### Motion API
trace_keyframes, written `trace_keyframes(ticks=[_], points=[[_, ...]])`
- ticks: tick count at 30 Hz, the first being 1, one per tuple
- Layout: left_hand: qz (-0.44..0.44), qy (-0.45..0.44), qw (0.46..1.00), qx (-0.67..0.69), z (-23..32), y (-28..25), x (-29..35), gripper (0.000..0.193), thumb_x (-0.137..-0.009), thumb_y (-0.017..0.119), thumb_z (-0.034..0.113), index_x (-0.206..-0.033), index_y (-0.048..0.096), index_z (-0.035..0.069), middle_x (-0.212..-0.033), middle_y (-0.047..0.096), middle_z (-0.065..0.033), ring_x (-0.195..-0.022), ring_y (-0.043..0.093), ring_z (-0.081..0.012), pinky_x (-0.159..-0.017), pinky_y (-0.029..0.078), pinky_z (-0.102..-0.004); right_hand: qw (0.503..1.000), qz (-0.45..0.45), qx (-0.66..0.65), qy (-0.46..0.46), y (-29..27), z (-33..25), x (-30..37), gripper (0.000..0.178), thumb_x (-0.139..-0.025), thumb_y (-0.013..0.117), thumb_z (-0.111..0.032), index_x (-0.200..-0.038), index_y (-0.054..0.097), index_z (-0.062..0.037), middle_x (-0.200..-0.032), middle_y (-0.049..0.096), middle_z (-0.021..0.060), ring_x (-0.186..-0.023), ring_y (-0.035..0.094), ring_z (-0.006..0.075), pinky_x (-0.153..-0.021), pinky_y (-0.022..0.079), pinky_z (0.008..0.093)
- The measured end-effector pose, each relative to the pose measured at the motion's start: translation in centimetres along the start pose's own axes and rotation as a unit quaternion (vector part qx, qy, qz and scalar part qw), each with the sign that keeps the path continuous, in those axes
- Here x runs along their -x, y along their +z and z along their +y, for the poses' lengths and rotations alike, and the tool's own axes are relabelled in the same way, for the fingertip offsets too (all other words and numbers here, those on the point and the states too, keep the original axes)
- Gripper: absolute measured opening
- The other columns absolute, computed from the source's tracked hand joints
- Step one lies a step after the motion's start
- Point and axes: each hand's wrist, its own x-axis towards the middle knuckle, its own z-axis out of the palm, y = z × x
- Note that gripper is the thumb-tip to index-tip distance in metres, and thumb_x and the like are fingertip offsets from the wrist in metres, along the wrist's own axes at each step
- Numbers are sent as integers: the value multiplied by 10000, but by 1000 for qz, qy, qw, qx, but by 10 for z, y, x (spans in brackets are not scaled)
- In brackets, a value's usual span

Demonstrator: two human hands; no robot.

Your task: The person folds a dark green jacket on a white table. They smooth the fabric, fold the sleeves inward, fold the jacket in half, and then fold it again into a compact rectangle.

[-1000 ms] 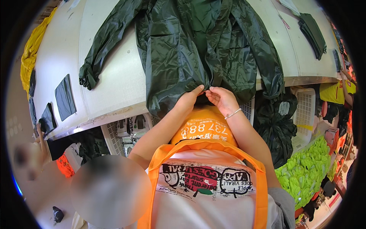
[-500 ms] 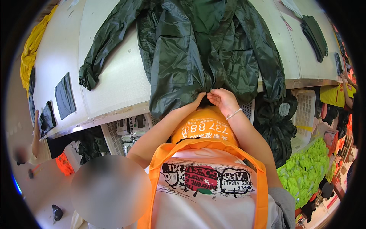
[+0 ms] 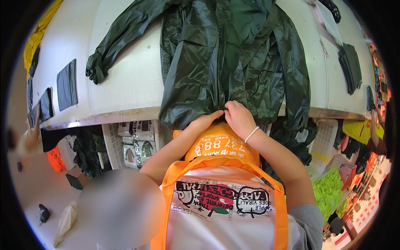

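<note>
A dark green, shiny jacket (image 3: 193, 68) lies spread on the white table, its front parted and its sleeves stretched to both sides. Its lower hem hangs over the near edge. My left hand (image 3: 207, 121) is closed on that hem, thumb on top, just left of the front zipper (image 3: 226, 92). Close beside it, my right hand (image 3: 240, 118), with a beaded bracelet at the wrist, pinches the zipper's lower end, back of the hand up. The fingertips of both hands nearly meet; the zipper's slider is hidden under them.
The white table's metal edge (image 3: 121, 116) runs before me. Folded dark garments (image 3: 67, 85) lie left, another folded dark stack (image 3: 350, 68) right. Below stand white baskets, one with packaged garments (image 3: 137, 143). Lime-yellow garments (image 3: 327, 191) pile at right. Other people work at both sides.
My right hand has turned from fingers curled sideways to back up, its fingertips now down on the zipper's end. The left hand stays at the hem. The whole view has shifted slightly.
</note>
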Motion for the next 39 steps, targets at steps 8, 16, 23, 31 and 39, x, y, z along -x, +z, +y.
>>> trace_keyframes(ticks=[8,16,23,31,39], points=[[185,-37,958,-214,16,31,48,702,-816,683,405,-1321,439,-18,-1341,484,-158,-1254,425,-239,-1057,310,-295,977,-13,150,-153,-60,29,-92,41,-770,593,-100,-765,554,-89,-822,511,71,-849,493,256,-705,391,351],[184,-88,977,55,-115,31,13,671,-789,712,405,-1262,494,-18,-1226,555,-165,-1122,523,-251,-955,401,-305,966,125,190,-123,-110,95,-348,68,-861,526,-152,-845,554,-91,-895,549,119,-795,600,345,-651,473,464],[110,-182,976,-53,-134,41,-6,663,-782,698,476,-1195,559,-23,-1124,615,-192,-1017,595,-273,-878,459,-314,977,138,-106,-125,-57,75,-381,253,-840,620,-209,-1070,609,-106,-1097,577,106,-976,582,330,-824,486,404],[509,246,794,-226,102,-72,39,189,-858,631,170,-775,631,0,-690,620,-75,-624,569,-170,-594,443,-336,989,65,63,121,-130,222,-235,509,-836,646,-327,-1152,538,58,-1098,573,277,-1028,539,423,-899,436,420],[527,193,544,-624,249,-204,-77,692,-867,517,548,-1450,303,242,-1521,235,-100,-1394,201,-344,-1084,151,-601,981,67,144,114,-203,259,-289,136,-884,484,-98,-850,542,20,-794,567,281,-743,547,454,-638,430,452]])
